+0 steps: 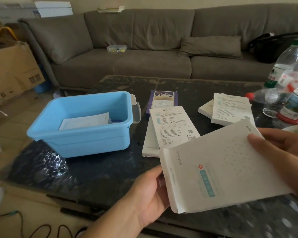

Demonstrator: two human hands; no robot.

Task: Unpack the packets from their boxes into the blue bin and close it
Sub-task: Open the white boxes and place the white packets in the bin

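now you hold the white box [218,169] above the table: left hand [150,191] grips its lower end, right hand [282,162] pinches the far edge. blue bin [79,134] sits well left; tipped here, packets would likely spill short.

Only the person's two hands and one forearm are in view. The left grip [150,191] sits at about 6 o'clock, and its wrist and a long stretch of bare forearm [110,224] run down to the bottom edge. Hand, wrist and forearm are all uncovered skin, smooth and unmarked. The left thumb [159,179] is broad, with a short-trimmed nail. The right grip [282,162] shows between 3 and 4 o'clock and is cut off by the right edge, so its wrist is out of view. It too is bare. Its thumb [255,140] has a rounded tip and is slightly blurred, and the nail cannot be made out.
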